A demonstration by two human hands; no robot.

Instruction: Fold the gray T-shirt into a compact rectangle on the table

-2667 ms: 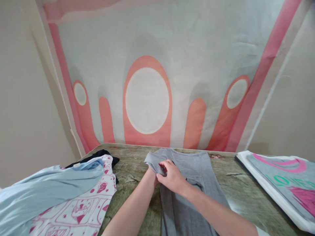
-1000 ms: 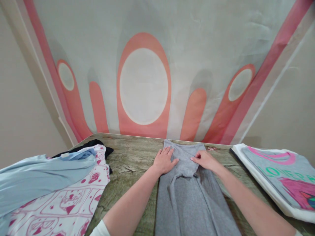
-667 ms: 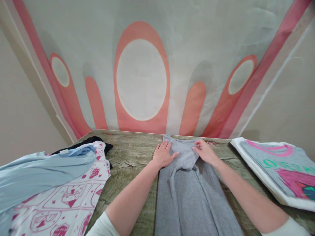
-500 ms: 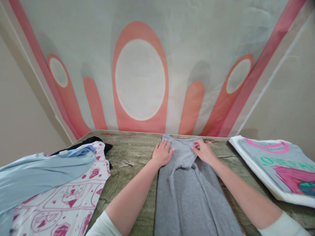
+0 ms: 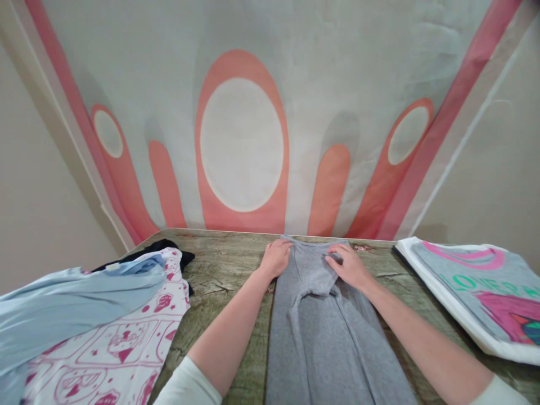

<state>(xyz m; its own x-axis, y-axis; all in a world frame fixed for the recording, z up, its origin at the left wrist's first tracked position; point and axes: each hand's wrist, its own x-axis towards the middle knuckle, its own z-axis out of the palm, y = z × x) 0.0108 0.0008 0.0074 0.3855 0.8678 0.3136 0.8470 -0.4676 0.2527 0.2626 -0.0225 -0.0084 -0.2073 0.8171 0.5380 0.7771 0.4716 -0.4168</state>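
A grey garment (image 5: pixel 320 332) lies lengthwise on the wood-patterned table (image 5: pixel 219 264), its narrow top near the far edge and folds running down its middle. My left hand (image 5: pixel 276 257) is at the garment's upper left edge, fingers bent over the cloth; whether they pinch it is hidden. On the upper right part rests my right hand (image 5: pixel 346 264), its fingers apart and touching the cloth, with nothing gripped between them.
At the left lie a light blue garment (image 5: pixel 84 304), a white garment with pink prints (image 5: pixel 126 343) and a black one (image 5: pixel 158 246). A stack of folded shirts (image 5: pixel 472 281) is at the right. Behind the table stands a patterned backdrop (image 5: pixel 242 228).
My left hand has gone from lying flat with spread fingers to bent fingers at the garment's edge. My right hand's fingers have opened out. The view has tilted slightly upward.
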